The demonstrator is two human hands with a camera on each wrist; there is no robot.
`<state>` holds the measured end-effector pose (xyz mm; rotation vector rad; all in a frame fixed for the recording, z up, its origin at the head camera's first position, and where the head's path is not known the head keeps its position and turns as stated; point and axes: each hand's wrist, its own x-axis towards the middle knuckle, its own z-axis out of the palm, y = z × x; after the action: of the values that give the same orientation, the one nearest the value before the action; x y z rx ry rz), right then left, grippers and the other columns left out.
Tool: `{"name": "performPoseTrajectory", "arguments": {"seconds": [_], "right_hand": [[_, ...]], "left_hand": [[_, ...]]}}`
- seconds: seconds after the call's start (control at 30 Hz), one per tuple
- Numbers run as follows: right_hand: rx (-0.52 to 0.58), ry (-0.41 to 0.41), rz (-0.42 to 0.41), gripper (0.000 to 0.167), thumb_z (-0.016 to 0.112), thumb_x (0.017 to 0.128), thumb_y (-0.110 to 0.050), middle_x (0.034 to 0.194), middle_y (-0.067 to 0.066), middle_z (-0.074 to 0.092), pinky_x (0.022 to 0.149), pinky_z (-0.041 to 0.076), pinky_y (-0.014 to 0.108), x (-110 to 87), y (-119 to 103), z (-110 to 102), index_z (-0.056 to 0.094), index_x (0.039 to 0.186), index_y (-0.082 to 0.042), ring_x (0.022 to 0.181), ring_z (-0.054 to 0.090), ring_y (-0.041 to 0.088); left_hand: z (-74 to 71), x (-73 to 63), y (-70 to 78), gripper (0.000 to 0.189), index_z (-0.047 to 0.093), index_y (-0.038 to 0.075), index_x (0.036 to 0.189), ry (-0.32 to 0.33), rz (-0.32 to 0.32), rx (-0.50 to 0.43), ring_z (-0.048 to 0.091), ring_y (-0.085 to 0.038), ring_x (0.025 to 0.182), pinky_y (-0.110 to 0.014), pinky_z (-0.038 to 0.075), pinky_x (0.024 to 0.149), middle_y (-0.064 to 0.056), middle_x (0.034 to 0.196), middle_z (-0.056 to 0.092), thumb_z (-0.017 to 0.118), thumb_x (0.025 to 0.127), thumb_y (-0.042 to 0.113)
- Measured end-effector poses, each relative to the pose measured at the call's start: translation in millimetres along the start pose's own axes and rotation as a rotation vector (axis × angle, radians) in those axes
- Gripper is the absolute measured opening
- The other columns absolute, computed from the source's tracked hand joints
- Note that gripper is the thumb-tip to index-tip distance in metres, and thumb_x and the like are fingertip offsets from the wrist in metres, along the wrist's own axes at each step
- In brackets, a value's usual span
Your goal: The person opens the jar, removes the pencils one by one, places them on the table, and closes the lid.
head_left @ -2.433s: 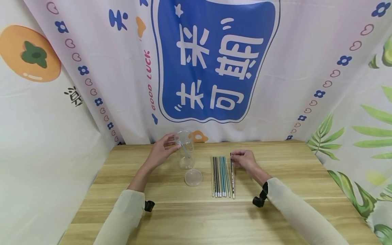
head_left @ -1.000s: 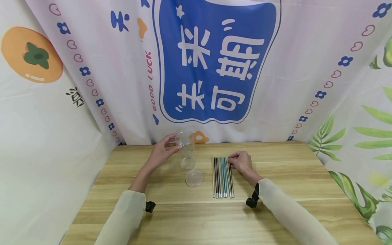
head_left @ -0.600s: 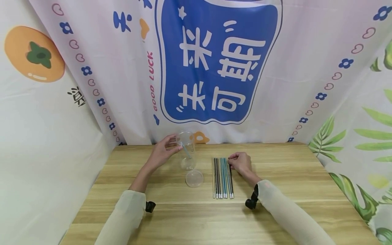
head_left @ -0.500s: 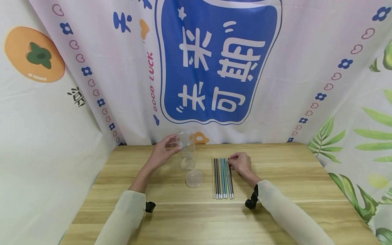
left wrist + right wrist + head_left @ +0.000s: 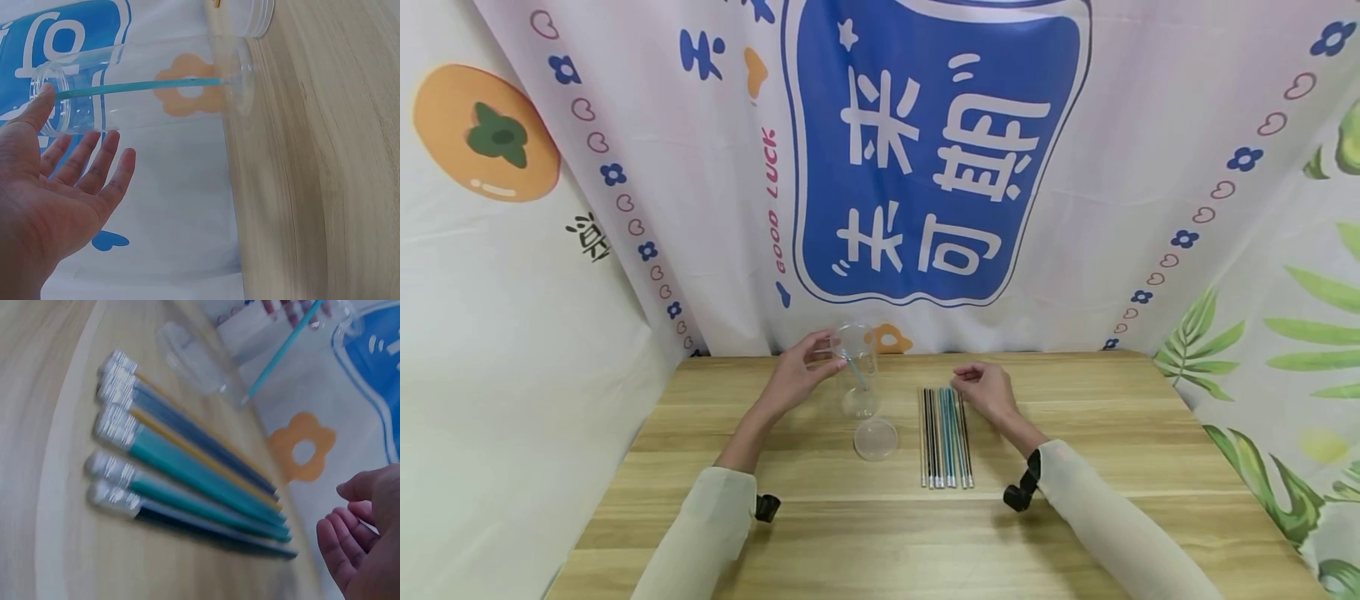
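A clear plastic jar [image 5: 859, 383] stands upright near the table's back edge, with one teal pencil [image 5: 137, 89] leaning inside it. My left hand [image 5: 799, 371] is at the jar's left side. Its thumb touches the rim, and its fingers, spread and fairly straight, lie along the wall. To the right, a row of pencils [image 5: 946, 437] in black, teal and wood tones lies with erasers towards me. Just above the far end of the row's right side is my right hand [image 5: 987, 390], its fingers loosely bent with nothing between them.
A round clear lid [image 5: 876, 439] lies on the table in front of the jar, left of the pencils. The wooden table [image 5: 865, 550] ends at a printed curtain [image 5: 715, 208] just behind the jar. A black camera [image 5: 1018, 496] is strapped to the right wrist.
My right hand brought a black patterned pencil leftward against the row's right end, then let go and lifted slightly away. My left hand has stayed at the jar.
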<state>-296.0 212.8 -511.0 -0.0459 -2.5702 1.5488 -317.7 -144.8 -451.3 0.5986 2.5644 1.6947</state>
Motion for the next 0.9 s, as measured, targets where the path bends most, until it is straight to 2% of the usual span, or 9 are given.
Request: {"name": "performPoseTrajectory", "arguments": {"seconds": [0.23,0.43,0.57,0.9], "right_hand": [[0.142,-0.078,-0.122,0.017,0.08,0.094,-0.005,0.099,0.014,0.077,0.073,0.066,0.032,-0.5,-31,4,0.077,0.109,0.002,0.084,0.073,0.019],[0.114,-0.139,-0.228,0.016,0.081,0.094,-0.007,0.103,0.009,0.079,0.077,0.063,0.025,-0.7,-53,6,0.079,0.11,-0.005,0.091,0.074,0.02],[0.118,-0.177,-0.266,0.014,0.08,0.096,-0.009,0.105,0.006,0.079,0.082,0.062,0.027,1.6,-65,7,0.079,0.11,-0.008,0.095,0.074,0.021],[0.157,-0.232,-0.348,0.019,0.077,0.098,-0.008,0.112,0.016,0.078,0.088,0.064,0.031,4.8,-110,14,0.077,0.115,-0.001,0.103,0.074,0.03]], "left_hand": [[0.7,0.8,-2.4,0.068,0.05,0.005,0.155,-0.011,-0.004,-0.014,0.06,-0.042,0.136,-0.053,0.057,0.107,-0.019,0.15,0.06,0.08,0.098,0.026],[1.5,-0.2,-2.0,0.069,0.048,0.003,0.155,-0.019,-0.002,-0.007,0.06,-0.042,0.136,-0.053,0.057,0.106,-0.02,0.15,0.06,0.08,0.098,0.025],[1.7,-0.6,-0.5,0.07,0.048,0.001,0.155,-0.024,0.004,-0.005,0.06,-0.043,0.135,-0.053,0.057,0.106,-0.02,0.149,0.06,0.08,0.097,0.023],[0.2,1.8,2.7,0.068,0.048,0.003,0.155,-0.02,0.003,0.004,0.06,-0.043,0.135,-0.051,0.058,0.105,-0.024,0.15,0.058,0.08,0.097,0.021]]}}
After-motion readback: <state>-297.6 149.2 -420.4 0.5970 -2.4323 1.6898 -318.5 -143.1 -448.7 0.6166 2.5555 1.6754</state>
